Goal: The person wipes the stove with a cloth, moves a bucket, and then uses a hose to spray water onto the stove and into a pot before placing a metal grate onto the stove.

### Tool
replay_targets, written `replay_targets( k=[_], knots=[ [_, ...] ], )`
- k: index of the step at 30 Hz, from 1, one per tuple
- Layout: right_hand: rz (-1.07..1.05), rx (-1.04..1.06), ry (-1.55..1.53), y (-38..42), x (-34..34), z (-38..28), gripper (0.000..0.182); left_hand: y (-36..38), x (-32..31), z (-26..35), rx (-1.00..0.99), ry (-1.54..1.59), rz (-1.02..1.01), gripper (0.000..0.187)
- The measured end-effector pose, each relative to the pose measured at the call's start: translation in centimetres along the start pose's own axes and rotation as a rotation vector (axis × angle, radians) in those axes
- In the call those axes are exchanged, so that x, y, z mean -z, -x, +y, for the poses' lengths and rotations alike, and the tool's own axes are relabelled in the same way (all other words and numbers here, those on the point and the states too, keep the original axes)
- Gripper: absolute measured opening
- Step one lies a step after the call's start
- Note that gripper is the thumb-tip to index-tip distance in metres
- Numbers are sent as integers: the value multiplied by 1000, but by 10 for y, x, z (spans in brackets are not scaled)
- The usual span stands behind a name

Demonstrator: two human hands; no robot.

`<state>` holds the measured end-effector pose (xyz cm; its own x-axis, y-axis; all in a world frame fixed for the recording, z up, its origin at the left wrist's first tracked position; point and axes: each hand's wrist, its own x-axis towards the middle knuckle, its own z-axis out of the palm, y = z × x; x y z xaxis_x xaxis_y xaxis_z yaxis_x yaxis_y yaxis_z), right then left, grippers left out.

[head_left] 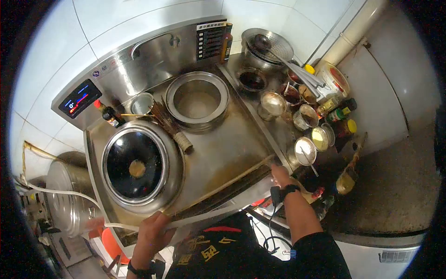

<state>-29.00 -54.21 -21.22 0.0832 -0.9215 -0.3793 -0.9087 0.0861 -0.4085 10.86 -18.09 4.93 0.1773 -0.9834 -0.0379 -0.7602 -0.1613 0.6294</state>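
Observation:
My left hand (154, 231) is closed over the front edge of the steel stove counter (232, 158), near its left end. At the right end of that same edge, my right hand (280, 176) is curled against the rim, its fingers partly hidden. Between the hands runs a dark, dirty groove (218, 186) along the front. A round black-topped wok burner (134, 160) fills the counter's left side. Beyond it stands a steel pot (197, 100) with a wide rim and cloudy liquid. A bamboo brush (179, 135) leans between burner and pot.
A dark sauce bottle (111, 115) and a small metal bowl (142, 103) stand at the back left. Seasoning bowls (273, 104), bottles (334, 111) and a strainer with ladles (278, 44) crowd the right side. A faucet (153, 44) juts from the backsplash.

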Motion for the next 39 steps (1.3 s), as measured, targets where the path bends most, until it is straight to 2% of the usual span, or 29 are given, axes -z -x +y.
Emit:
replay_targets(
  k=[3,5,11,14,16,19,21,24,26,28,30,31,33,35,38,39],
  knots=[
    [26,-129,64,5,16,-12,54,0,-5,-3,5,-9,-12,30],
    [12,-313,-112,10,23,-20,54,-3,-4,1,-10,11,2,31],
    [-221,-277,-42,26,40,-49,51,-6,-5,3,10,27,-16,34],
    [-252,-338,-83,28,45,-56,46,-6,-3,2,34,-10,-45,31],
    [-221,-81,7,9,30,-22,42,-6,-3,2,38,-14,-52,29],
    [-80,455,485,-28,8,40,35,-3,-5,0,24,31,-36,28],
    [-98,498,594,-25,11,38,31,-3,-8,-1,-2,87,-20,29],
    [-288,137,334,-4,29,1,32,-4,-13,-5,48,-86,-54,29],
    [-352,57,246,28,64,-53,37,2,-23,-25,100,-181,-90,27],
    [-331,243,382,14,58,-26,42,9,-26,-41,129,-214,-87,24],
    [-377,242,452,13,61,-26,45,14,-25,-53,131,-181,-43,21],
    [-433,148,455,10,63,-28,46,18,-26,-60,170,-208,-43,21],
    [-413,-35,399,17,68,-46,44,29,-29,-77,256,-259,-42,20],
    [-257,-211,276,23,67,-59,40,39,-30,-91,285,-290,-25,23],
    [-409,-45,370,2,58,-35,48,52,-24,-103,304,-266,19,27],
    [-442,-109,259,15,62,-52,46,55,-22,-103,286,-235,65,28]
  ],
)
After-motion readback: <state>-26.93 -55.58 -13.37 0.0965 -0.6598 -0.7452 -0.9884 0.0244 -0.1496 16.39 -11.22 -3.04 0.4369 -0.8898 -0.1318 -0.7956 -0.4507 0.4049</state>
